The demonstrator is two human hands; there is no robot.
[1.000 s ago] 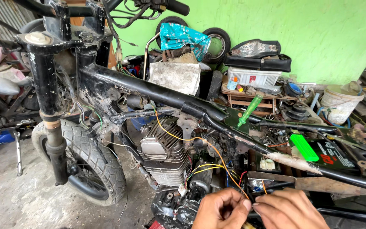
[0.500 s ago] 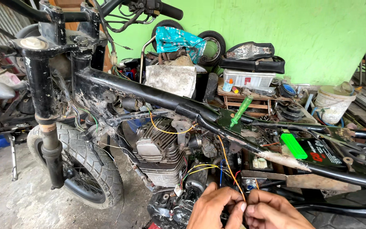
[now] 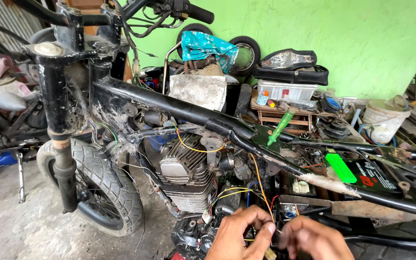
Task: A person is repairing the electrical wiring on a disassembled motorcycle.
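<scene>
A stripped black motorcycle frame [image 3: 188, 111] stands in front of me, its grey finned engine [image 3: 184, 168] exposed. An orange wire [image 3: 258, 180] runs from the frame down toward my hands, alongside yellow wires [image 3: 229, 192]. My left hand [image 3: 239, 236] is at the bottom middle, fingers pinched on the wires just below the engine. My right hand [image 3: 314, 238] is right beside it, blurred, its fingers curled near a small pale connector [image 3: 269, 253]. Whether the right hand grips anything I cannot tell.
The front wheel [image 3: 99, 192] and black fork [image 3: 61, 139] stand at the left on a concrete floor. A green screwdriver [image 3: 279, 127] and a green flat tool [image 3: 340, 167] rest on the frame. Tyres, a seat, crates and a white bucket [image 3: 383, 120] are piled against the green wall.
The view has dropped and shifted slightly. My left hand stays on the wires; my right hand has moved a little away from it to the right.
</scene>
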